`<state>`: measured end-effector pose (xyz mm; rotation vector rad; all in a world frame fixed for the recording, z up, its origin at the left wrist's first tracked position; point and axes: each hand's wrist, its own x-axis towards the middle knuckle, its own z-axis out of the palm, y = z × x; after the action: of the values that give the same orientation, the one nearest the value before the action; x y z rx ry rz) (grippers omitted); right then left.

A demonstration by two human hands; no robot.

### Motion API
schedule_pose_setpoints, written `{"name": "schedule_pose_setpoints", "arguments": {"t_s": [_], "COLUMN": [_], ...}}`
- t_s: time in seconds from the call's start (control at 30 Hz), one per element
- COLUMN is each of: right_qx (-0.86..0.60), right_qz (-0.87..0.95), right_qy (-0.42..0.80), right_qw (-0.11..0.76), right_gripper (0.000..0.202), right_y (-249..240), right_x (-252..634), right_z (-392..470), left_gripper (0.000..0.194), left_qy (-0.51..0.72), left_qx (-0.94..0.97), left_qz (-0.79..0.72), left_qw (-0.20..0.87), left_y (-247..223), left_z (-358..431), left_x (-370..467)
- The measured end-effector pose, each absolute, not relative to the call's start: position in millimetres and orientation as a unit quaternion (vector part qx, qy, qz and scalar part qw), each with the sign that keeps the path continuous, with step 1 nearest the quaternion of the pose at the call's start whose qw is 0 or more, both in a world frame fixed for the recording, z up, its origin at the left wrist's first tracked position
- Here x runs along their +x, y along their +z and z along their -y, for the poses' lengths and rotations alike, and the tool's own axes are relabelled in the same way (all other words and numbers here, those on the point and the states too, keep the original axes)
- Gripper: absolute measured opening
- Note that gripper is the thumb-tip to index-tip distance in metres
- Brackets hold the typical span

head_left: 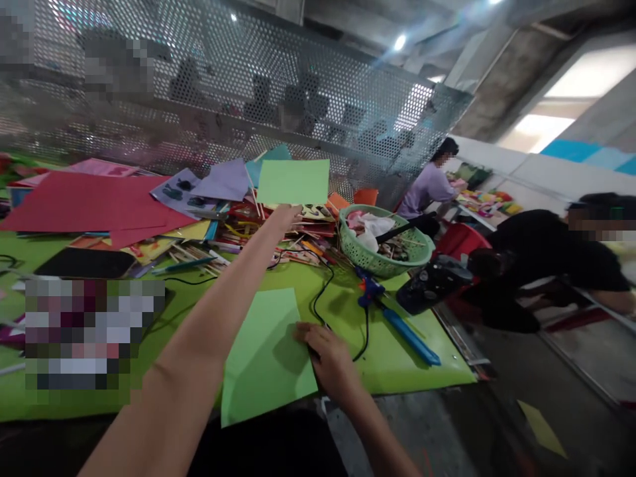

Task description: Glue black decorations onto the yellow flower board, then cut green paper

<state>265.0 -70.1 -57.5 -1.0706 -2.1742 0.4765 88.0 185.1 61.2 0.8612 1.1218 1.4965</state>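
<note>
Red sheets (89, 207) on the lime-green table (412, 379), L side; purple sheet (223, 180) just R of them; dark pad (85, 263) in front; green basket (385, 258) w/ crumpled white plastic (366, 237), R of the paper pile; blue glue gun (370, 289) & blue-handled tool (410, 336) near it; perforated metal screen (223, 86) behind; 2 ppl at R, 1 person in purple (427, 189), 1 person in black (541, 248); yellowish paper (542, 427) on floor.

A paper sheet (263, 344) is overhanging the table's (387, 381) near edge, with a second sheet (294, 181) showing over the heap (238, 228) behind. A basket (358, 250) is standing to the heap's right, a glue gun (370, 289) and cutter (410, 336) are resting before it, and a screen (223, 86) is rising beyond.
</note>
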Motion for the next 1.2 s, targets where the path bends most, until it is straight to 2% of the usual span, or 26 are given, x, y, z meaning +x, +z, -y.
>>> {"name": "schedule_pose_setpoints", "arguments": {"t_s": [0.2, 0.43, 0.57, 0.73, 0.83, 0.93, 1.0, 1.07, 1.13, 1.2], "right_qx": [-0.412, -0.411, -0.386, -0.347, -0.356, -0.35, -0.345, -0.342, -0.341, -0.343], "right_qz": [0.836, 0.84, 0.837, 0.832, 0.836, 0.853, 0.858, 0.855, 0.847, 0.84], "right_qy": [0.184, 0.196, 0.205, 0.254, 0.248, 0.233, 0.233, 0.245, 0.261, 0.274], "right_qw": [0.311, 0.296, 0.331, 0.35, 0.336, 0.309, 0.301, 0.303, 0.313, 0.319], "right_gripper": [0.049, 0.053, 0.048, 0.044, 0.037, 0.04, 0.051, 0.059, 0.055, 0.042], "right_y": [-55, -50, -45, -46, -48, -45, -41, -36, -34, -34], "right_x": [266, 268, 272, 277, 279, 280, 281, 282, 284, 285], "right_z": [70, 71, 72, 69, 69, 74, 81, 89, 96, 101], "left_gripper": [0.025, 0.019, 0.03, 0.05, 0.059, 0.069, 0.059, 0.039, 0.023, 0.016], "left_qy": [0.542, 0.494, 0.448, 0.229, 0.15, 0.137, 0.165, 0.2, 0.227, 0.244], "left_qx": [0.428, 0.484, 0.607, 0.763, 0.83, 0.862, 0.857, 0.847, 0.841, 0.839], "left_qz": [-0.496, -0.513, -0.452, -0.449, -0.429, -0.428, -0.448, -0.465, -0.469, -0.464], "left_qw": [0.526, 0.509, 0.475, 0.404, 0.322, 0.234, 0.193, 0.163, 0.148, 0.147], "left_y": [40, 39, 32, 9, -12, -30, -38, -44, -47, -49], "left_z": [-161, -91, -18, 81, 120, 141, 148, 151, 153, 155], "left_x": [58, 22, 10, -25, -39, -36, -27, -19, -13, -12]}}
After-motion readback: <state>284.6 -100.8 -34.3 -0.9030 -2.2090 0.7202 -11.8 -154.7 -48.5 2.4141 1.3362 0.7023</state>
